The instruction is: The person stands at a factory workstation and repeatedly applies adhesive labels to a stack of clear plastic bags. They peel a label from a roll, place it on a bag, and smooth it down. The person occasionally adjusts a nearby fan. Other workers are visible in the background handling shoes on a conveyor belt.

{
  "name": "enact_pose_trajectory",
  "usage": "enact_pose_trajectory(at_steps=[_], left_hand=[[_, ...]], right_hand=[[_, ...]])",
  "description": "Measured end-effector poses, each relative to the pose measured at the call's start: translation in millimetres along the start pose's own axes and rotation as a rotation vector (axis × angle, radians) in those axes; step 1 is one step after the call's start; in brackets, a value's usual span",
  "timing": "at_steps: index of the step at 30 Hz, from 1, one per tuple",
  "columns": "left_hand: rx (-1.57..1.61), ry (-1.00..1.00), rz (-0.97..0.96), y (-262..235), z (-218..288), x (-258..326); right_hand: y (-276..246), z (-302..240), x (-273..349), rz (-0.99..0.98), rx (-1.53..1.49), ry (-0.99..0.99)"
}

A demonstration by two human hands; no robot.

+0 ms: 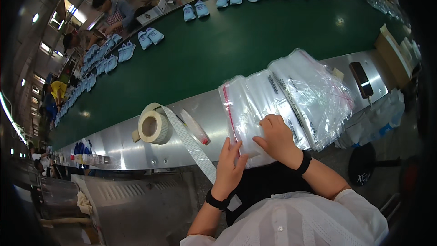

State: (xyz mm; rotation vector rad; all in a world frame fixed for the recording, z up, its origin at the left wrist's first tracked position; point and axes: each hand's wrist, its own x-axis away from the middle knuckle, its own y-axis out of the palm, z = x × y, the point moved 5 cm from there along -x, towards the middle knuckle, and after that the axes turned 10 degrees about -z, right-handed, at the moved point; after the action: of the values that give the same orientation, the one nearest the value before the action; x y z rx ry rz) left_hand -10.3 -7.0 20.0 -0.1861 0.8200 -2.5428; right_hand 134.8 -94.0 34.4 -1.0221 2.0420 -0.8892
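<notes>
Clear plastic bags (pixel 255 98) lie fanned out in overlapping stacks on the metal edge of the bench, the nearest one with a red strip along its left side. My left hand (pixel 229 167) is at that bag's lower left edge, fingers pointing up and apart, touching the edge. On the same bag rests my right hand (pixel 278 139), its thumb stretched out to the left and its fingers lying on the plastic. A long strip of white labels (pixel 191 143) runs from a label roll (pixel 153 126) down behind my left hand.
Beyond the bench edge is a green belt (pixel 195 50) with pairs of light blue shoes (pixel 150 38) along its far side. A red-tipped plastic tool (pixel 195 127) lies beside the labels. To the right are a phone (pixel 361 80) on a cable and a cardboard box (pixel 395 57). Co-workers (pixel 116 13) work at far left.
</notes>
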Motion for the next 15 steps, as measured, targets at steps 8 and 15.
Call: enact_pose_trajectory(at_steps=[8, 15], left_hand=[[0.316, -0.174, -0.120, 1.7, -18.0, -26.7], [0.326, -0.178, -0.264, 1.3, -14.1, -71.9]], right_hand=[[10.6, 13.0, -0.7, -0.107, 0.002, 0.101], [6.7, 16.2, 6.2, -0.024, -0.070, 0.002]])
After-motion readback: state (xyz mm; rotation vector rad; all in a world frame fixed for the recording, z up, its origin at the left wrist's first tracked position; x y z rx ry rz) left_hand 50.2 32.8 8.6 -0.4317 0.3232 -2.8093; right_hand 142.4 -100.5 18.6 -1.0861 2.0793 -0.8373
